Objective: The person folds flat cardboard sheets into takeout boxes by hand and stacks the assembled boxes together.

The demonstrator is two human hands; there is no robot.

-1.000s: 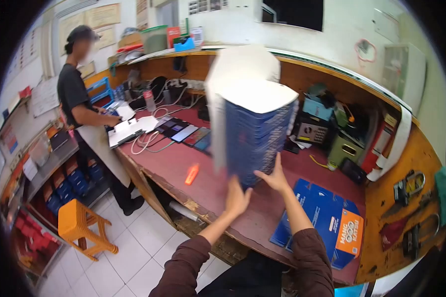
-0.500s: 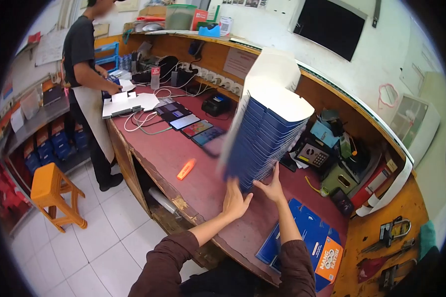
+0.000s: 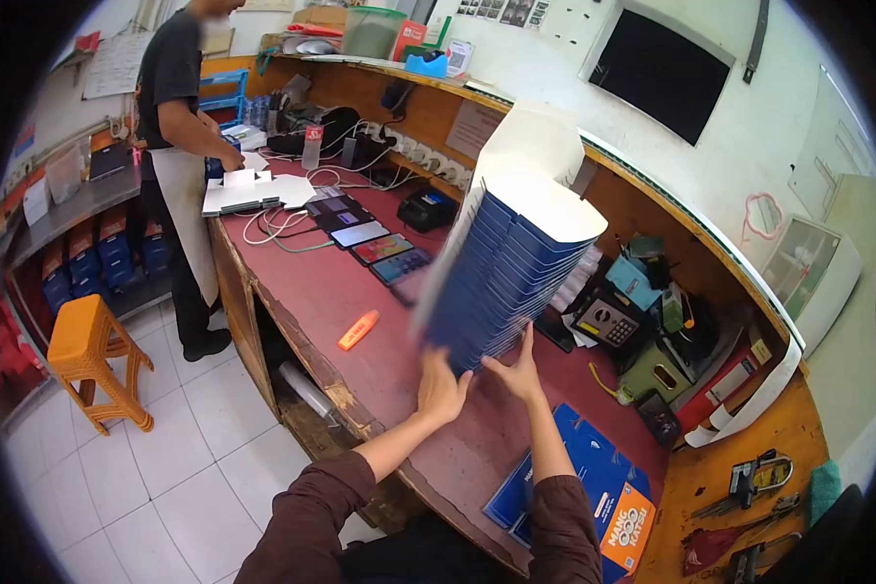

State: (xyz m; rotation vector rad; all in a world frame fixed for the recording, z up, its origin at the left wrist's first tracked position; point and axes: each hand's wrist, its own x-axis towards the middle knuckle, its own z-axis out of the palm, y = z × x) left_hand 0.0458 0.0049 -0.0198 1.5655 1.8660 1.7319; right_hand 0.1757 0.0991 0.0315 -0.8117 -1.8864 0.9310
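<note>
A tall stack of nested paper food boxes (image 3: 496, 277), blue outside and white inside, leans over the red tabletop. My left hand (image 3: 442, 391) grips the bottom left of the stack, its fingers partly hidden behind it. On the lower right side my right hand (image 3: 516, 372) presses against the boxes, thumb toward the left hand. Flat blue cartons (image 3: 589, 477) with an orange printed panel lie on the table below my right forearm. Left of the stack rests an orange highlighter (image 3: 358, 331).
Several phones and tablets (image 3: 358, 234) with cables lie behind the highlighter. A co-worker (image 3: 175, 117) stands at the table's far left end, handling white cardboard. A safe (image 3: 608, 321) and clutter fill the right shelf. An orange stool (image 3: 92, 336) stands on the floor.
The stack and both my hands have shifted slightly left and down in view, along with a small turn of the camera. My hold on the boxes looks the same.
</note>
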